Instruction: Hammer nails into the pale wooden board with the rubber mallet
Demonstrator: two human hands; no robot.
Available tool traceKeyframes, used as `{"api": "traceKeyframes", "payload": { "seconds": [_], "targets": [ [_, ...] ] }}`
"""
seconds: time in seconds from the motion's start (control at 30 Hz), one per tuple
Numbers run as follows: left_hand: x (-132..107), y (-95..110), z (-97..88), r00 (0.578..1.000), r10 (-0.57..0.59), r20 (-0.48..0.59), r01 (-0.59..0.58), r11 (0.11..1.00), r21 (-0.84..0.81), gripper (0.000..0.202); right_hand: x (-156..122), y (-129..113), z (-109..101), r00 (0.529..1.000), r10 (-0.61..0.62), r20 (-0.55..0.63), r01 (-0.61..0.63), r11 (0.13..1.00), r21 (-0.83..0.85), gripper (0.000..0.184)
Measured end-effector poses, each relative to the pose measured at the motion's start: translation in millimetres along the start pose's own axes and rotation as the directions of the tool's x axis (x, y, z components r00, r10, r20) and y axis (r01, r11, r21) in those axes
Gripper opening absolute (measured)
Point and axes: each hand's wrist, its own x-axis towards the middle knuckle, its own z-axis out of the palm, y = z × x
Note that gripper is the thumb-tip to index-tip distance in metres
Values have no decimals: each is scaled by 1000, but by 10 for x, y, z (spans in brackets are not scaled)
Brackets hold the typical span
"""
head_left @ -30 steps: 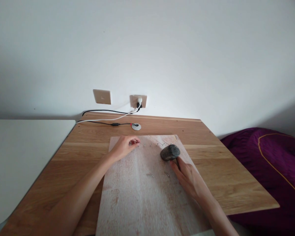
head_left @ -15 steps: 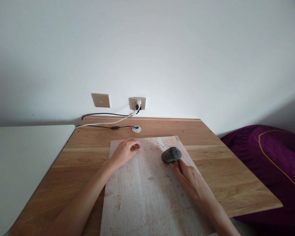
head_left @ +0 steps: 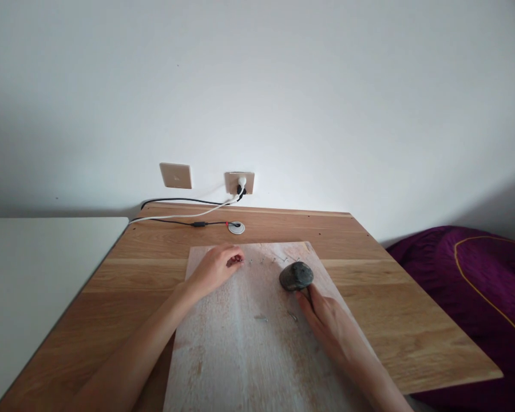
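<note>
"Fingers (head_left: pixel 305 304) first: what does the right hand (head_left: pixel 331 323) have?"

"They're closed round the handle of a mallet (head_left: pixel 296 277). The head is over the right side of a board (head_left: pixel 217 355); whether it touches, I can't tell."

"Which way does it point?"

"The handle slants up and leftward, away from the person. The head's long axis lies crosswise, one rounded face turned up and to the right."

"Made of what?"

"A thick, dark, scuffed drum of a head — rubber, by the look. Most of the handle is hidden in the grip."

"And the left hand (head_left: pixel 212 270)?"

"Fingertips curled together near the board's far left corner. I can't tell whether anything is pinched there."

"Nearby?"

"Thin nails in a row (head_left: pixel 273 260) across the board's far end, too small to count surely. Loose metal nails (head_left: pixel 292 316) lie flat, nearer the person."

"The board itself?"

"Pale, flat, brown-streaked — its near end cut off by the frame. Under it, a counter (head_left: pixel 412 326) of smooth banded wood. Behind, a white cable (head_left: pixel 175 217) curves to a wall socket (head_left: pixel 249 182); purple cloth (head_left: pixel 493 286) runs out of view at right."
</note>
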Motion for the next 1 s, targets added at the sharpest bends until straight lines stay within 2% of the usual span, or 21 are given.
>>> {"api": "traceKeyframes", "payload": {
  "seconds": [0.13,0.27,0.47,0.6,0.7,0.83,1.0],
  "targets": [
    [3,-21,34,1000,-25,-12,24,997,-71,11,23,-26,-25,998,22,63,-25,999,40,32],
    [-10,-51,75,998,-61,-19,58,986,-156,20,52,-25,-30,998,13,54,-17,997,71,32],
    [-23,-40,58,997,-81,-11,78,985,-154,28,76,63,3,993,33,110,-42,996,79,32],
    [-22,-23,36,998,-69,-9,67,989,-131,29,66,78,-40,986,40,162,-64,987,148,34],
    [-24,-37,38,998,-63,3,63,989,-133,31,95,-54,-133,980,7,196,-43,983,178,35],
    [-31,-84,57,998,-66,-19,63,989,-131,41,282,-405,-258,975,-99,201,58,978,201,31],
    [-33,-88,55,996,-89,-9,86,983,-165,50,593,-772,-238,951,-215,223,186,972,144,27]
  ]
}}
